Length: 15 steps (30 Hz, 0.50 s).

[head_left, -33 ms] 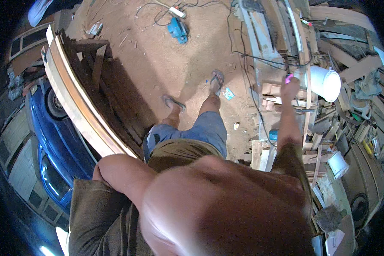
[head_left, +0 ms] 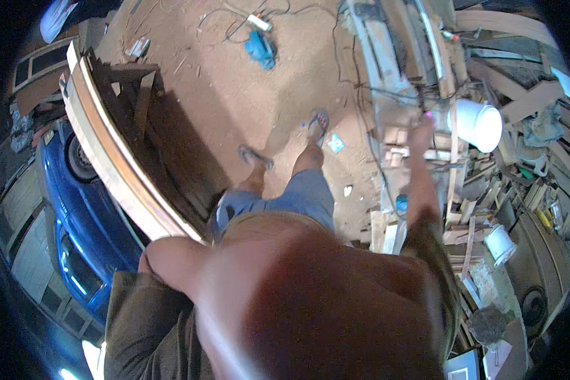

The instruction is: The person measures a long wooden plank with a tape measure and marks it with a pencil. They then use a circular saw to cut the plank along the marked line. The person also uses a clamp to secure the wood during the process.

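My right arm reaches out to the right, over a cluttered workbench (head_left: pixel 380 107). My right hand (head_left: pixel 419 134) is smeared by motion, its fingers closed at a small pink thing (head_left: pixel 428 115) whose kind I cannot make out. Beneath and beside the hand lie short wood pieces (head_left: pixel 396 136). A white bucket (head_left: pixel 487 126) stands just right of it. Nearer to me on the bench is a small blue object (head_left: pixel 401 202), partly hidden by my forearm. Of my left arm only the bent upper part shows; the left hand is out of sight.
A blue power tool (head_left: pixel 259 50) lies on the dirt floor by a white power strip (head_left: pixel 259 23). A black cable (head_left: pixel 361 120) runs along the bench. Long boards (head_left: pixel 114 152) stand at my left, before a blue car (head_left: pixel 82 209). Offcuts (head_left: pixel 481 202) crowd the right side.
My right hand has shifted slightly toward me and to the left, with the pink thing still at its fingers, and is more blurred. The whole view has tilted a little.
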Available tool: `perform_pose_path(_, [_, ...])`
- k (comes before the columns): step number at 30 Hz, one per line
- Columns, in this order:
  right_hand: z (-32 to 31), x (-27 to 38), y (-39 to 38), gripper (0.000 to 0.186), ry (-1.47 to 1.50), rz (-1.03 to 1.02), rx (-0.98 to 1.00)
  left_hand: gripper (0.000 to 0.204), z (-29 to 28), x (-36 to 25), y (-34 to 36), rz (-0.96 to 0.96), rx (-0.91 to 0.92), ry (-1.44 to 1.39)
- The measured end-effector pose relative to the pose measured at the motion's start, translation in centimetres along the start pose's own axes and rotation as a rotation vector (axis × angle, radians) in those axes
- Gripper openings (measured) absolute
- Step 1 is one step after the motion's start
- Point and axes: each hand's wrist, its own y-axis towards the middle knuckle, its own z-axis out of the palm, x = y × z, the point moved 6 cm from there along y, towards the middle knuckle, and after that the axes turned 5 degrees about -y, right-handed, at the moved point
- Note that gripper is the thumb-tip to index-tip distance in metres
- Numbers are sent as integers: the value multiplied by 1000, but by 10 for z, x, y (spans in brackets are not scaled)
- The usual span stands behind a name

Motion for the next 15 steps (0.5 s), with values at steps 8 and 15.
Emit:
perform_pose_path(8, [112,135,-137,83,-139,42,837,44,-98,-17,-91,117,-584,376])
perform_pose_path(15, [171,121,-192,85,108,312,1288,22,-191,18,-239,-248,-1001,603])
